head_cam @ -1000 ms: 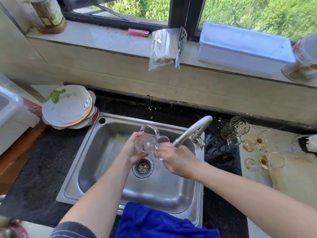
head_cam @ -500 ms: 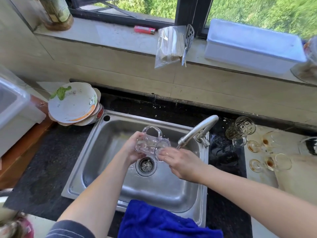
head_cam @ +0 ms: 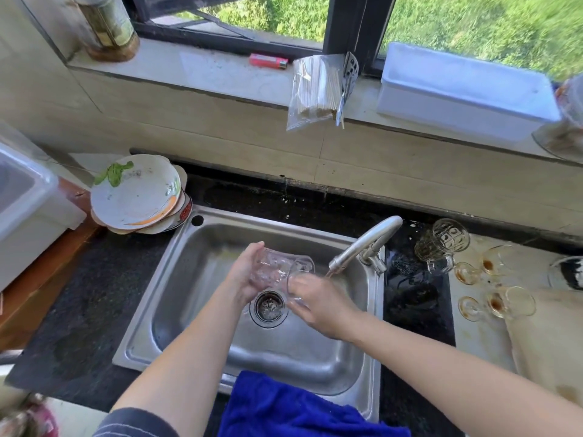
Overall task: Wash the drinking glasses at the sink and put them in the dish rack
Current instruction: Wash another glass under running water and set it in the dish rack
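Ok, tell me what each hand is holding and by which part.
Both hold one clear glass mug, tipped sideways over the sink. The left hand grips its body; the right hand clasps its rim end.

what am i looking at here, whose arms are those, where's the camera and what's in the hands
There is no machine here: these are a person's two bare arms. The single picture comes from a wide-angle camera worn on the person's head, looking down at the hands, so the arms enter from the bottom edge. The left hand grips the base of a clear glass mug tipped on its side, and the right hand holds its open end. They are over the stainless steel sink, beside the spout of the curved metal tap. A blue cloth hangs over the sink's near edge. To the left sits a stack of dirty white plates. To the right, on the counter, wait a patterned glass mug and several small brown-stained glasses, not yet washed.
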A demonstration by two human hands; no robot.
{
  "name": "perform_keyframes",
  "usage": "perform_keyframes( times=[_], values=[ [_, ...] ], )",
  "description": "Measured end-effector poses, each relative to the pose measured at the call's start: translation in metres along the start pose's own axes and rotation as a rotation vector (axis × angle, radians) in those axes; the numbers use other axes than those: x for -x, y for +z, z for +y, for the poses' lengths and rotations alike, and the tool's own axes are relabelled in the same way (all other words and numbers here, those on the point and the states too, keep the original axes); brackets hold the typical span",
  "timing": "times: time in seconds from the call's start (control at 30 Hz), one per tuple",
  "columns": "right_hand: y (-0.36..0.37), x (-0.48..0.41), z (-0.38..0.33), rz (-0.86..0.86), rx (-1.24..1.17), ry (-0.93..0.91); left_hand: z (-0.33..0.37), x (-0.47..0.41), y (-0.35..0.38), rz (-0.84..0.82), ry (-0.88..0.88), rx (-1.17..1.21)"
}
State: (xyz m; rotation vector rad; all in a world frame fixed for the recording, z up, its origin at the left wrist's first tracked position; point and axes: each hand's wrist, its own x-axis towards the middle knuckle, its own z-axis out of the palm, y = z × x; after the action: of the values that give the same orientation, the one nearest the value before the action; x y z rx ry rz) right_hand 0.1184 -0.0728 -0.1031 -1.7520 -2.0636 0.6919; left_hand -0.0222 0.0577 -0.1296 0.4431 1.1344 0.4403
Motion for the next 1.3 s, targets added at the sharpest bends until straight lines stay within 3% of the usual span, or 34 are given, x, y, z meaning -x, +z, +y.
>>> perform_keyframes(
  times=[0.07,0.2,0.37,0.5,0.63,0.8,0.87,0.97,1.03,1.1,1.17,1.3],
  values=[
    [-0.004,0.014,0.015,0.052,0.251,-0.166,0.004,-0.002,-0.007,0.056,-0.023,-0.053],
    [0.005,-0.011,0.004,0.053,0.459,-0.161,-0.01,0.004,0.009,0.037,-0.107,-0.052],
    [-0.01,0.013,0.021,0.054,0.4,-0.261,-0.005,0.004,0.0,0.122,-0.086,-0.006],
    [0.0,-0.013,0.001,0.013,0.399,-0.128,-0.01,0.008,0.015,0.03,-0.13,-0.074],
    [-0.008,0.01,0.021,0.052,0.248,-0.209,0.002,0.009,0.004,0.08,-0.065,-0.148],
    [-0.003,-0.009,0.004,0.023,0.318,-0.119,-0.005,0.013,0.01,-0.04,-0.179,-0.234],
    [-0.006,-0.012,-0.002,-0.002,0.172,0.051,-0.009,0.016,0.006,-0.033,-0.139,-0.221],
    [-0.007,-0.01,-0.009,0.118,-0.209,0.35,-0.019,0.016,0.002,-0.041,-0.095,-0.119],
    [-0.002,-0.014,-0.019,0.163,-0.374,0.431,-0.026,0.014,0.008,-0.037,-0.058,-0.096],
    [-0.002,-0.008,-0.024,0.089,-0.426,0.407,-0.023,0.012,0.011,0.025,-0.047,-0.084],
    [-0.013,0.007,-0.02,-0.044,-0.302,0.252,-0.014,0.012,0.006,0.1,-0.043,-0.118],
    [-0.031,0.005,-0.011,-0.237,0.218,0.008,-0.014,0.006,0.008,0.115,-0.1,-0.216]
  ],
)
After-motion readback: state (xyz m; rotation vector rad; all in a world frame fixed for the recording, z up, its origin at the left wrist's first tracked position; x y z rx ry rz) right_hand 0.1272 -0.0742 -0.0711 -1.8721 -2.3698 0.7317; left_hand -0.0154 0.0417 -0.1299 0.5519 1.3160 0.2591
